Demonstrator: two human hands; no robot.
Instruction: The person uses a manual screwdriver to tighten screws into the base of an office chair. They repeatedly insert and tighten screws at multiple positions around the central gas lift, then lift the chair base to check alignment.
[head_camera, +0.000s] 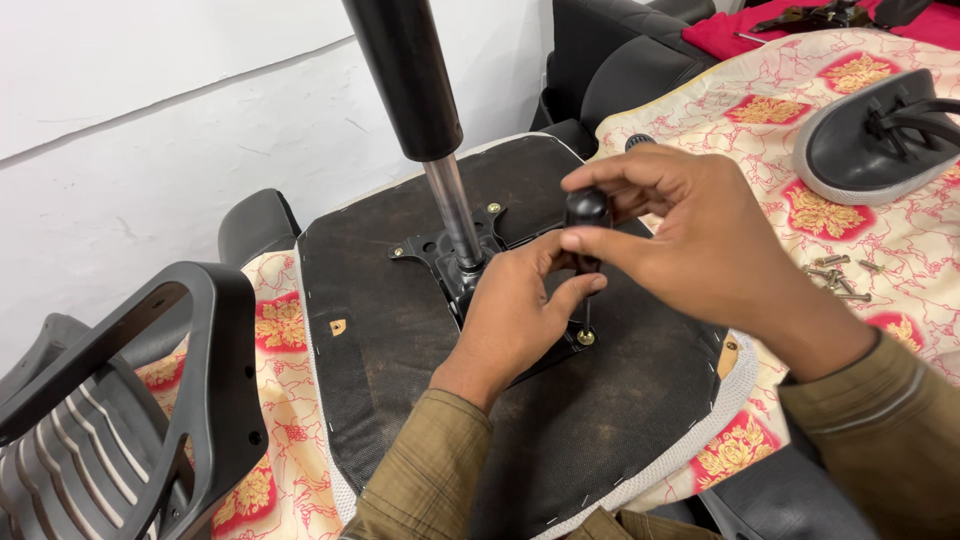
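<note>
With the seat pan (420, 400) lying upside down on the floral cloth (760, 150), both hands work at its metal mechanism plate (440, 250). Right hand (700, 235): thumb and fingers pinched together on the black handle (587, 210) of a screwdriver, whose shaft drops straight down onto a brass-coloured bolt (585, 337) at the plate's near corner. Left hand (515, 315): fingers curled loosely around the lower handle and shaft; can't tell how tight. Gas lift cylinder (420, 100) stands upright from the plate centre, black sleeve above, bare steel rod below. Small yellow label (338, 326), shield-shaped, sits on the seat underside left of the plate. Loose screws (838, 275) lie on the cloth to the right, well apart from the hands. Black armrest (150, 400) lower left, grey-rimmed chair part (880, 130) upper right, red cloth (740, 30) at top edge.
</note>
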